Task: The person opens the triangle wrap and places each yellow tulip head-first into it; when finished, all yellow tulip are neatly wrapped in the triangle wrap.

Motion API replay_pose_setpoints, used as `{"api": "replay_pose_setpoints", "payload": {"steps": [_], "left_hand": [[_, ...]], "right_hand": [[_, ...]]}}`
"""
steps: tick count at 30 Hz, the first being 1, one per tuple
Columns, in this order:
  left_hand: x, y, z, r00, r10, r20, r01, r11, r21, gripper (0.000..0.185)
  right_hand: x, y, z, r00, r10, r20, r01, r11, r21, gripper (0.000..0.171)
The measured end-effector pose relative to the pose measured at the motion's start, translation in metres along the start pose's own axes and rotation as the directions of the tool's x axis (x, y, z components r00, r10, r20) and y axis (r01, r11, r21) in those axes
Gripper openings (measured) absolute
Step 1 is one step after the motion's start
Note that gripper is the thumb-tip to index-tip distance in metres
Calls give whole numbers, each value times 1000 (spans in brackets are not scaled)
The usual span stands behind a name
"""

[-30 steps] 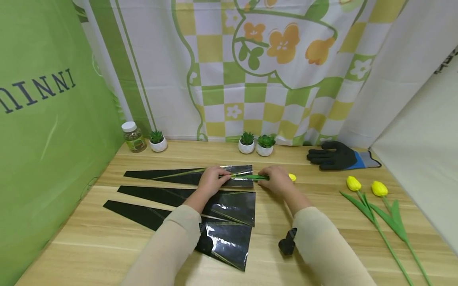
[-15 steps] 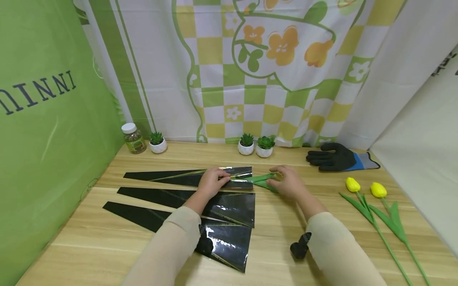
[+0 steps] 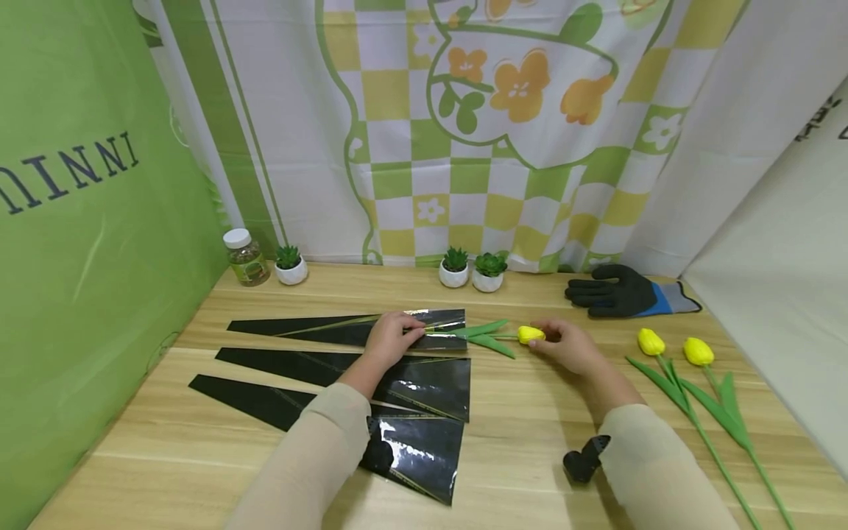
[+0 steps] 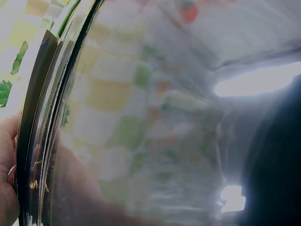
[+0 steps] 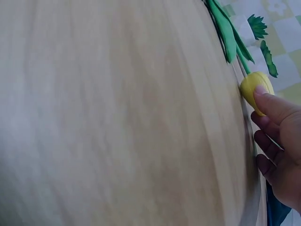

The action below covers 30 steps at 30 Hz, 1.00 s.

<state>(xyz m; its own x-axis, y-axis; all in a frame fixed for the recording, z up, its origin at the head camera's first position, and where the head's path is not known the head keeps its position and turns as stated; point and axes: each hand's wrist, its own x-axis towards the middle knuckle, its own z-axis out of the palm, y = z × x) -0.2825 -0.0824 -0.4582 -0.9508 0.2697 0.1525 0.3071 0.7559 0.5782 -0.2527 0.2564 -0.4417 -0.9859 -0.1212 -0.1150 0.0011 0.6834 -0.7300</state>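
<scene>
My left hand [image 3: 395, 340] pinches the top sheet of the farthest black flower sleeve [image 3: 305, 327], a glossy tapered plastic bag, near its wide end. A yellow artificial tulip [image 3: 530, 336] lies with its stem inside that sleeve, its green leaves [image 3: 489, 337] and head sticking out to the right. My right hand [image 3: 571, 347] holds the tulip head between thumb and fingers; the right wrist view shows the thumb on the yellow petals [image 5: 257, 84]. Nearer to me lie two more black sleeves, a middle one [image 3: 424, 383] and a front one [image 3: 424, 453], both flat with wide ends rightward.
Two yellow tulips, one on the left [image 3: 689, 405] and one on the right [image 3: 738, 419], lie at the table's right. Behind them is a black and blue work glove [image 3: 619, 291]. Small potted plants [image 3: 489, 281] and a white-capped jar [image 3: 247, 258] stand along the back edge.
My right hand has let go of the leaves and slid right to the tulip head, now holding it. The leaves have spread apart outside the sleeve. My left hand has stayed in place.
</scene>
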Motion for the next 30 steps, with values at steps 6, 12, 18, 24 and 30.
{"api": "replay_pose_setpoints", "payload": {"steps": [6, 12, 18, 24, 30], "left_hand": [[0, 0, -1, 1000, 16, -7, -16, 1000, 19, 20], [0, 1, -3, 1000, 19, -14, -19, 1000, 16, 20], [0, 3, -4, 1000, 13, -3, -13, 1000, 7, 21], [1, 6, -4, 1000, 10, 4, -10, 1000, -5, 23], [3, 8, -4, 1000, 5, 8, -4, 1000, -28, 23]], "right_hand": [[4, -6, 5, 1000, -5, 1, 5, 1000, -18, 48], [10, -20, 17, 999, -37, -21, 37, 999, 27, 46], [18, -34, 31, 999, -36, -17, 37, 998, 41, 46], [26, -47, 44, 1000, -16, -17, 17, 999, 40, 44], [31, -61, 56, 1000, -27, -7, 27, 998, 51, 39]]}}
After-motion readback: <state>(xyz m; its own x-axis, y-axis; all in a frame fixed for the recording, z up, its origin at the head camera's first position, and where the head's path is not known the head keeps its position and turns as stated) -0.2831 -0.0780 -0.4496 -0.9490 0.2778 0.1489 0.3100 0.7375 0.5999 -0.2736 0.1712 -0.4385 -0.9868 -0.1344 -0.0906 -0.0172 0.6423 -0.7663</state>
